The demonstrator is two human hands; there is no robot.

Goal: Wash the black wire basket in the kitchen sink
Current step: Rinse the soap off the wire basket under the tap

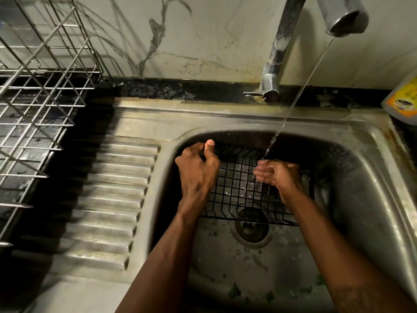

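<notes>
- The left hand (198, 170) grips the far left corner of the black wire basket (234, 188). Its fingers are curled round the rim and the thumb sticks up.
- The right hand (275, 173) is inside the basket on the right side. Its fingers are mostly straight and point left, and they hold nothing. It is a bit blurry.
- Water (300, 96) runs down in a thin line and lands on the right hand.
- The basket sits in the sink (361, 188), tipped a little, with its near edge over the round drain (251, 227).
- Small green bits (234, 291) and drops of water lie on the sink floor, near the person.
- The water comes from a shiny tap (284, 41) at the back.
- A ridged draining board (108, 199) lies left of the sink.
- A silver wire dish rack (40, 98) stands far left on the dark desk (180, 90).
- A yellow pack (404, 98) sits at the far right corner.
</notes>
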